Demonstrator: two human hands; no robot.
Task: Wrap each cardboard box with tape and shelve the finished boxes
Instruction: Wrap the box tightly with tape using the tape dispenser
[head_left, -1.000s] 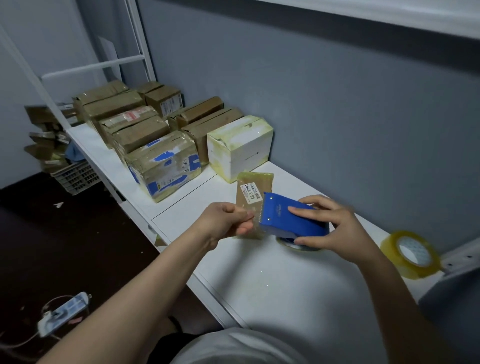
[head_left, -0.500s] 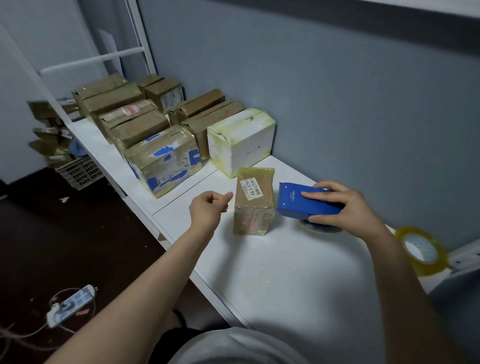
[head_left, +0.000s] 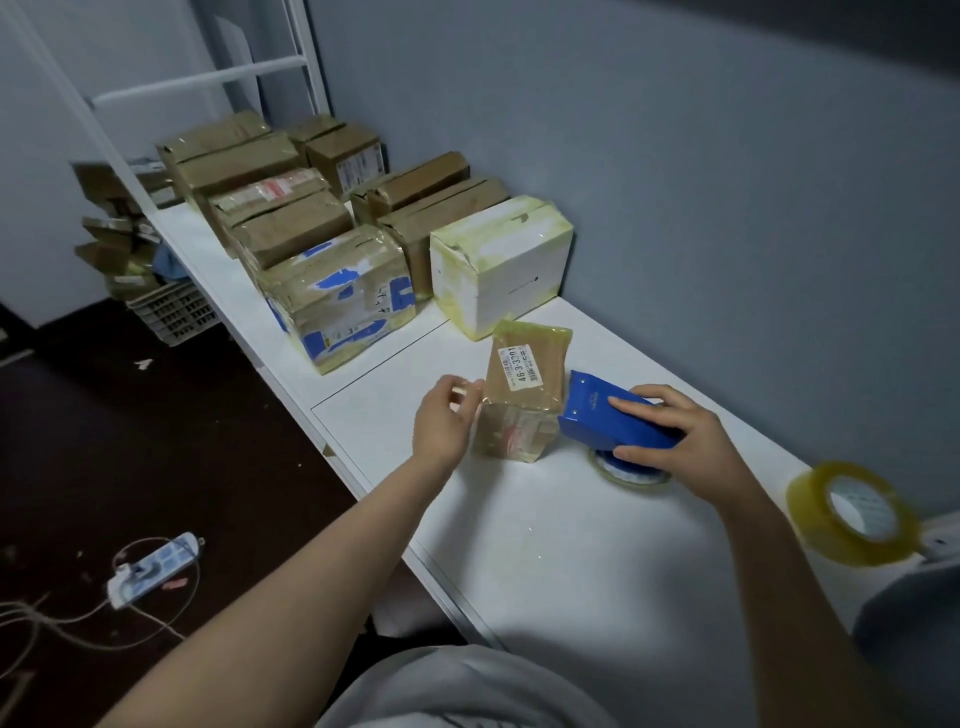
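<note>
A small cardboard box (head_left: 524, 384) wrapped in clear tape, with a white label on top, stands on the white table (head_left: 571, 571). My left hand (head_left: 444, 421) is at its upper left edge, thumb and fingertips pinching there. My right hand (head_left: 680, 441) grips a blue tape dispenser (head_left: 608, 421), whose front end presses against the box's right side. The dispenser's tape roll shows underneath, resting on the table.
Several taped boxes stand in rows at the back left, nearest a white box (head_left: 498, 265) and a blue-patched box (head_left: 337, 301). A spare tape roll (head_left: 852, 512) lies at the right. A crate (head_left: 174, 312) and power strip (head_left: 153, 569) are on the floor.
The box was held up between my hands, then set upright on the table. My left hand let go, drew back, and has returned to the box's left edge. The dispenser moved against the box.
</note>
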